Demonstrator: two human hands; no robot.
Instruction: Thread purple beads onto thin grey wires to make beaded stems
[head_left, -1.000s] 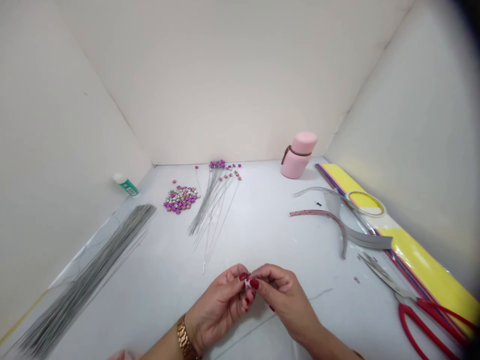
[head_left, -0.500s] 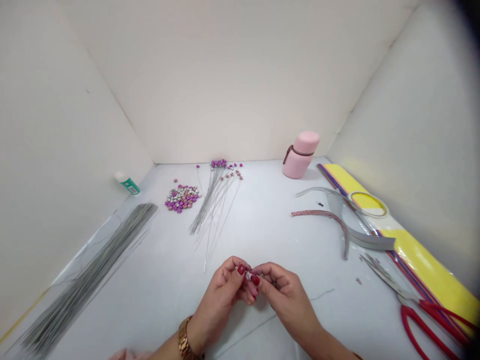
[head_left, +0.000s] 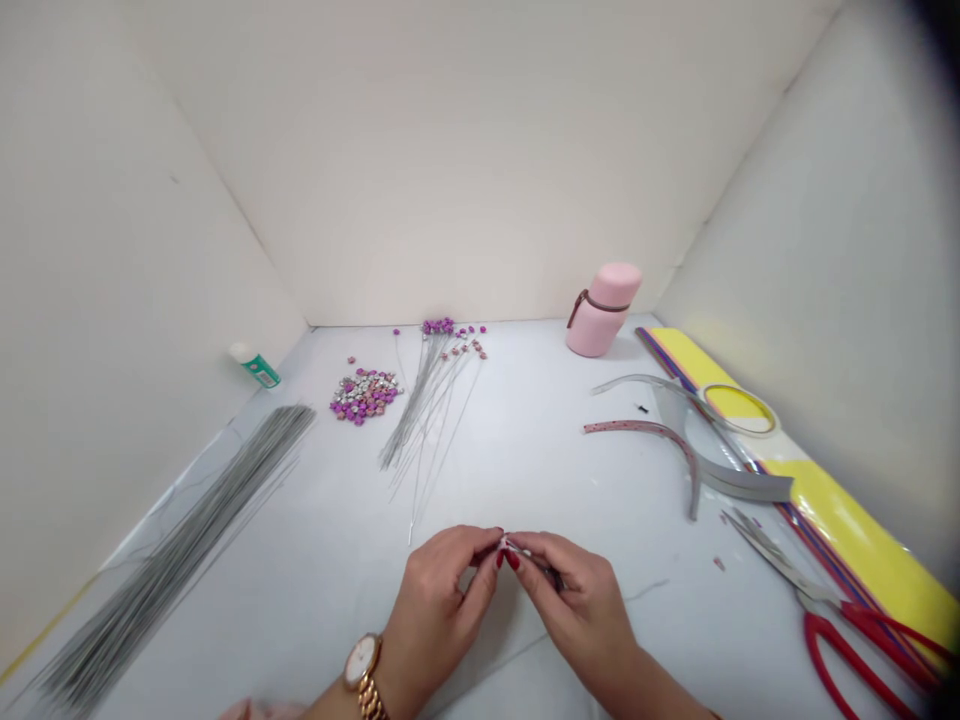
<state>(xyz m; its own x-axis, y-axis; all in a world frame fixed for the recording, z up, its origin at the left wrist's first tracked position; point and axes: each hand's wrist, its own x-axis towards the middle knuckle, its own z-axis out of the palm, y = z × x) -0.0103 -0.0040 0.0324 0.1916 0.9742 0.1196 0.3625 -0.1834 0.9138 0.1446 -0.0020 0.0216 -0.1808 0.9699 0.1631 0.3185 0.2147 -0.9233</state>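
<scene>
At the front middle of the table, my left hand (head_left: 442, 600) and my right hand (head_left: 581, 605) meet fingertip to fingertip. Both are pinched on a tiny pale pinkish piece (head_left: 504, 542), mostly hidden by the fingers and too small to name. A thin grey wire (head_left: 517, 655) runs beneath my right hand. Beyond my hands lies a bundle of wires tipped with purple and pink beads (head_left: 420, 395), and left of it a pile of purple, pink and silver beads (head_left: 365, 396).
Bare grey wires (head_left: 184, 550) lie at left, near a green-and-white tube (head_left: 259, 368). A pink bottle (head_left: 598, 318) stands at the back right. At right are curved strips (head_left: 750, 485), a tape roll (head_left: 739, 410), yellow sheets (head_left: 832, 510) and red-handled scissors (head_left: 844, 650).
My left hand has turned so its back and the watch face show. The fingertips of both hands have drawn tighter around the small piece, which is now more hidden.
</scene>
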